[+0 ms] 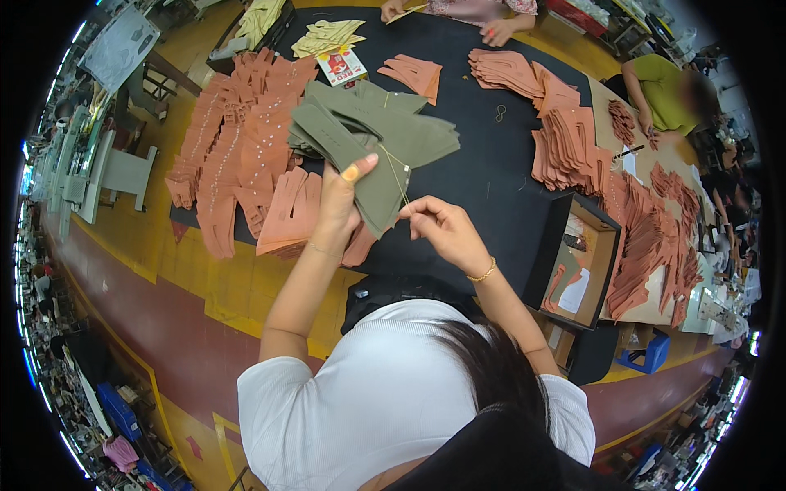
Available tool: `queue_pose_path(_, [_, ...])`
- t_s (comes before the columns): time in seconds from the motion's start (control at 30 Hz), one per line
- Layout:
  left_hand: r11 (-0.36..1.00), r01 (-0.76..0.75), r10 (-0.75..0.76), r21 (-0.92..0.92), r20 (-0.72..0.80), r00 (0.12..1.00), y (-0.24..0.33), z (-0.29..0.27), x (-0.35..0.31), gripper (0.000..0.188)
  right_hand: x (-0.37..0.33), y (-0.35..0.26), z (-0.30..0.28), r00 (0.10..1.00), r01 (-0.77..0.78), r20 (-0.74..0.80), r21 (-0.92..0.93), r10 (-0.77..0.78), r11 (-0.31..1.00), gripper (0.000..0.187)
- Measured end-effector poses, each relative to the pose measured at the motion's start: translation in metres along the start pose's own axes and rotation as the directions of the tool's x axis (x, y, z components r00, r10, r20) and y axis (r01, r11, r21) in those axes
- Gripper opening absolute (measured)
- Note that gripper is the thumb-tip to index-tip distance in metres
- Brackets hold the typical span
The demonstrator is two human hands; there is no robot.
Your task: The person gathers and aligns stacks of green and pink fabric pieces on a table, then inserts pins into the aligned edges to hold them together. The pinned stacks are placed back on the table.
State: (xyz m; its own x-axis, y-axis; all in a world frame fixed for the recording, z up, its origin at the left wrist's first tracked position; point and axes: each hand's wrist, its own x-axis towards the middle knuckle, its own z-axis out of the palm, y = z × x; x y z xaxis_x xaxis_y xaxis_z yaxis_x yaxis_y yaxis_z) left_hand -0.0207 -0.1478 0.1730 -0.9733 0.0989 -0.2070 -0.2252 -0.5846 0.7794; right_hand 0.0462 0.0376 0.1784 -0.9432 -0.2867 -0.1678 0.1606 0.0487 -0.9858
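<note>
Left hand [337, 204] gripping olive fabric piece [385, 190] (near table edge), right hand [442, 229] pinching thread [396, 176].

Bright, even workshop light, sharp at centre.
Fisheye bends the edges inside a black rim; shadows stay soft.

I wore a white ribbed short-sleeve top, sleeves ending above elbows, forearms bare. Dark hair hung fwd over chest. Thin gold chain bracelet on left hand [337, 204] wrist, gold beaded bracelet on right hand [446, 231] wrist. Left thumbnail had yellow-orange polish. No gloves, no rings seen.
</note>
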Motion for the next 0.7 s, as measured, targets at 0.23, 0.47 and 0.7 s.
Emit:
queue_pose_path(0.23, [0.981, 0.171, -0.171, -0.093, 0.005, 0.985, -0.049, -0.039, -0.023, 0.058, -0.002, 0.042, -0.004, 0.923, 0.181, -0.367, 0.147, -0.117, 0.972, 0.016])
queue_pose_path(0.47, [0.992, 0.108, -0.109, 0.066, 0.017, 0.994, -0.061, -0.042, -0.013, 0.061, 0.016, 0.075, 0.016, 0.983, -0.057, -0.105, 0.614, 0.154, 0.787, 0.061])
queue_pose_path(0.7, [0.864, -0.07, -0.032, 0.498, 0.194, 0.98, -0.02, -0.014, 0.041, 0.071, 0.079, 0.045, -0.037, 0.976, -0.126, -0.059, 0.632, 0.21, 0.764, 0.057])
